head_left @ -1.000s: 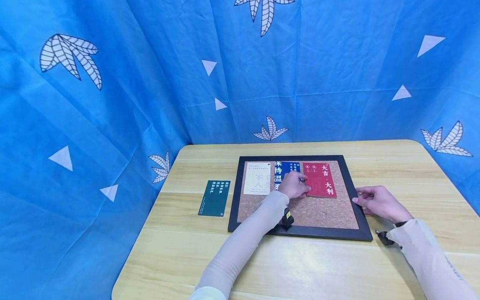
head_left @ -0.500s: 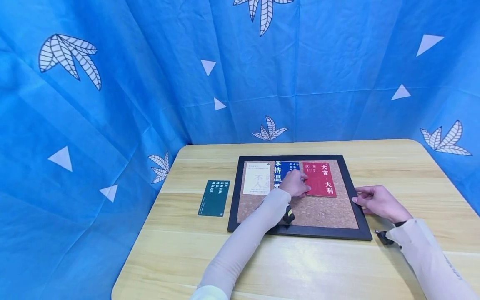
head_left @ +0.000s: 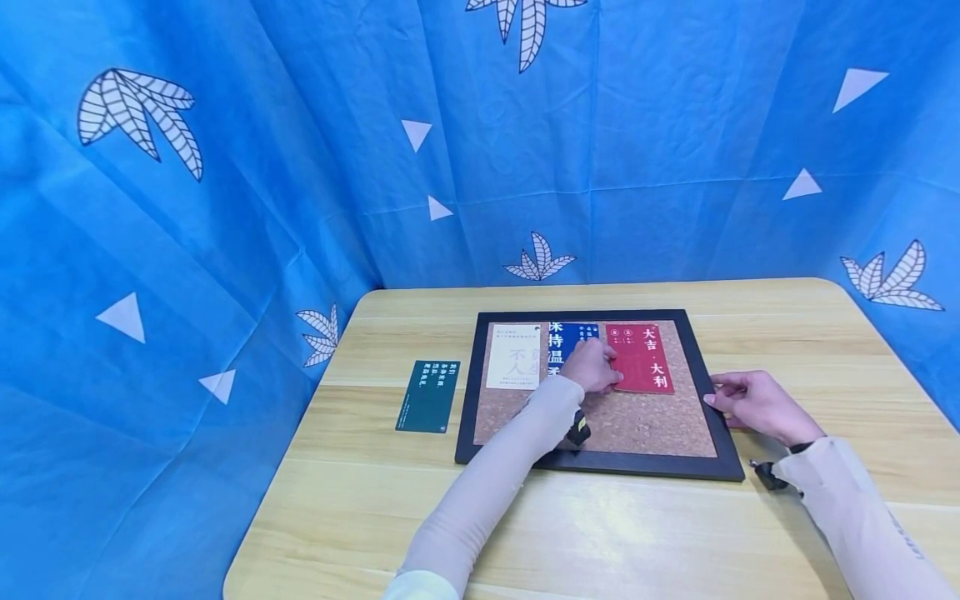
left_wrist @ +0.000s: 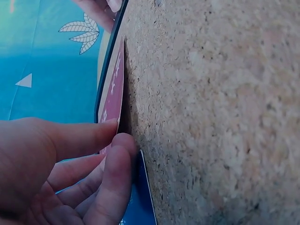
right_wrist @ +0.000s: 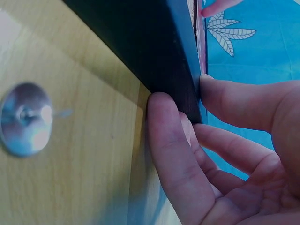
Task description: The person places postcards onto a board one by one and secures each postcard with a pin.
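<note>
A red card [head_left: 642, 360] with white characters lies on the right part of a black-framed cork board [head_left: 645, 432]. At its lower left edge my left hand [head_left: 591, 365] pinches it between thumb and finger; the left wrist view shows a dark gap between the card's edge [left_wrist: 117, 89] and the cork. Under that hand, a blue card [head_left: 573, 333] is partly hidden. To its left is a white card [head_left: 513, 357]. My right hand [head_left: 757, 406] grips the board's right side, with its thumb on top of the black frame [right_wrist: 173, 56] and a finger against its outer side.
A dark green card [head_left: 428, 396] lies on the wooden table [head_left: 360, 492], left of the board. The right wrist view has a silver thumbtack [right_wrist: 26, 119] on the tabletop near the frame. Behind the table hangs a blue patterned cloth [head_left: 637, 225].
Very little differs: my left hand and the red card have shifted slightly to the right. My right hand stays at the board's side.
</note>
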`<state>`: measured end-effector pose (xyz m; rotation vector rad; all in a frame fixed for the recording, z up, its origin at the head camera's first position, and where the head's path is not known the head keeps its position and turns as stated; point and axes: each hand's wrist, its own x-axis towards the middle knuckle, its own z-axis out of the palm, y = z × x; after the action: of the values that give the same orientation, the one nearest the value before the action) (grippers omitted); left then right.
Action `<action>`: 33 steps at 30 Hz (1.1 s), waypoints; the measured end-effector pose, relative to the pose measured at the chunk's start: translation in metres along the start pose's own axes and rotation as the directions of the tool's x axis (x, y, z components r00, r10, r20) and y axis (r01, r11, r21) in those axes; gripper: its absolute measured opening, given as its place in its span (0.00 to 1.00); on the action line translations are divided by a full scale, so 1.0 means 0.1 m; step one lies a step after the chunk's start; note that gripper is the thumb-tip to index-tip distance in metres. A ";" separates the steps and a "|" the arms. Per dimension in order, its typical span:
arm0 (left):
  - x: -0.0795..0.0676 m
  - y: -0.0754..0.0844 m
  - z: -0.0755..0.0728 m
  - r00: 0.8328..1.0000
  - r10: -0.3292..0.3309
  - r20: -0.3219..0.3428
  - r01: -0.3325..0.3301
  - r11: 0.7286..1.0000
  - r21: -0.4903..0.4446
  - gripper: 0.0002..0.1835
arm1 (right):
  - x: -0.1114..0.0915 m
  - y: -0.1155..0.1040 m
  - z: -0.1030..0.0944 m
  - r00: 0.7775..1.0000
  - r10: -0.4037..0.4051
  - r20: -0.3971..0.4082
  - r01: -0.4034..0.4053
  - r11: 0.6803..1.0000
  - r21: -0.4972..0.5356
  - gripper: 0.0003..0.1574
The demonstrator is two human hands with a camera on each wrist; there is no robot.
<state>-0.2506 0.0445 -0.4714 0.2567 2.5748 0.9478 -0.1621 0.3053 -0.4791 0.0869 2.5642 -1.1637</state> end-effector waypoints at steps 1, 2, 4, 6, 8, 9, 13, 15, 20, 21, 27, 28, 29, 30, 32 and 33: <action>0.00 0.00 0.00 1.000 0.002 -0.001 -0.002 1.000 0.005 0.25 | 0.00 0.00 0.00 1.000 0.002 0.000 -0.002 1.000 -0.002 0.38; 0.00 0.01 -0.01 1.000 0.000 0.000 0.000 1.000 0.007 0.25 | 0.00 0.00 0.00 1.000 0.005 0.001 -0.005 1.000 -0.003 0.38; 0.00 0.01 -0.01 1.000 0.009 0.002 -0.009 1.000 0.022 0.25 | 0.00 0.00 0.00 1.000 0.008 0.001 -0.008 1.000 -0.003 0.38; -0.01 0.02 -0.01 1.000 0.023 0.000 -0.023 0.999 0.049 0.24 | 0.00 0.00 0.00 1.000 0.011 0.002 -0.011 1.000 -0.001 0.38; -0.03 0.03 -0.01 0.999 0.038 -0.007 -0.037 0.996 0.082 0.24 | 0.00 0.00 -0.01 1.000 0.013 0.001 -0.013 1.000 0.000 0.38; -0.03 0.04 -0.01 0.999 0.047 -0.012 -0.045 0.994 0.098 0.23 | 0.00 0.01 -0.01 1.000 0.013 0.001 -0.013 1.000 -0.001 0.38; -0.06 0.05 -0.01 0.997 0.065 -0.029 -0.060 0.987 0.150 0.22 | 0.00 0.00 -0.01 1.000 0.012 0.001 -0.012 1.000 0.001 0.38; -0.08 0.06 -0.02 0.997 0.075 -0.033 -0.068 0.982 0.175 0.22 | 0.00 0.00 -0.01 1.000 0.010 0.001 -0.010 1.000 0.002 0.38; -0.09 0.05 -0.02 0.986 0.152 -0.067 -0.123 0.939 0.322 0.18 | -0.01 -0.01 -0.01 1.000 0.014 0.003 -0.014 1.000 0.003 0.38; -0.09 0.04 -0.01 0.981 0.178 -0.078 -0.138 0.923 0.360 0.17 | -0.01 -0.01 -0.01 1.000 0.015 0.004 -0.015 1.000 0.002 0.38; -0.06 -0.02 0.02 0.949 0.296 -0.107 -0.199 0.826 0.527 0.13 | -0.01 0.00 -0.02 1.000 0.004 -0.002 -0.004 1.000 0.005 0.38; -0.06 -0.03 0.02 0.946 0.307 -0.101 -0.206 0.814 0.543 0.13 | -0.01 0.00 -0.02 1.000 0.003 -0.003 -0.003 1.000 0.007 0.38; -0.06 -0.04 0.02 0.944 0.317 -0.092 -0.215 0.802 0.557 0.14 | -0.01 0.00 -0.02 1.000 0.003 -0.003 -0.003 1.000 0.008 0.38; -0.05 -0.06 0.03 0.942 0.325 -0.083 -0.224 0.794 0.565 0.14 | -0.01 0.00 -0.02 1.000 0.003 -0.002 -0.003 1.000 0.009 0.38; -0.05 -0.09 0.02 0.938 0.340 -0.064 -0.246 0.786 0.567 0.15 | -0.01 0.00 -0.01 1.000 0.003 -0.002 -0.003 1.000 0.011 0.38; -0.06 -0.11 0.02 0.937 0.346 -0.053 -0.258 0.784 0.565 0.16 | -0.01 0.00 -0.01 1.000 0.004 -0.001 -0.004 1.000 0.012 0.38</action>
<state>-0.2451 0.0360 -0.4779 0.8084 2.9615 0.2852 -0.1616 0.3062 -0.4782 0.0955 2.5568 -1.1776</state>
